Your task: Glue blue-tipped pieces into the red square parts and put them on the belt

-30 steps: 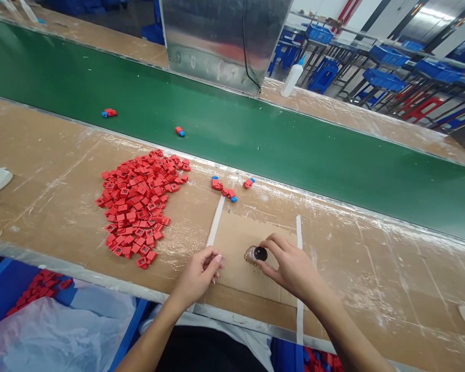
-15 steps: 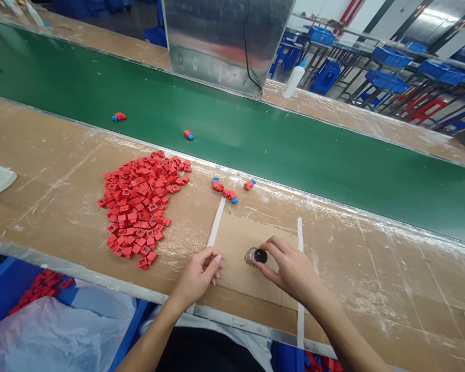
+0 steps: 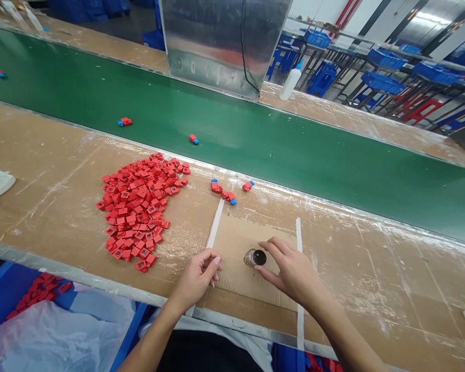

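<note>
Around a small round container (image 3: 259,257) with a dark top, my right hand (image 3: 290,266) has its thumb and index finger spread, with a small gap visible at the index fingertip. The container stands on a brown cardboard sheet (image 3: 236,232), with a brownish, glossy patch at its left side. My left hand (image 3: 199,274) rests at the sheet's left edge, its fingers curled and the thumb against them; nothing shows in it. Beyond the sheet lie red-and-blue toy pieces (image 3: 228,196). A big pile of small red plastic blocks (image 3: 139,201) spreads to the left.
A green conveyor belt (image 3: 313,150) crosses behind the table, carrying a few red-and-blue pieces (image 3: 194,139). A white squeeze bottle (image 3: 290,83) stands beyond it, near a metal cabinet (image 3: 217,46). White tape strips (image 3: 299,289) flank the cardboard. Below left sits a blue crate (image 3: 129,336).
My right thumb and index finger have parted slightly from the dark-topped container. The pieces on the belt have moved to the right. My left hand stays put.
</note>
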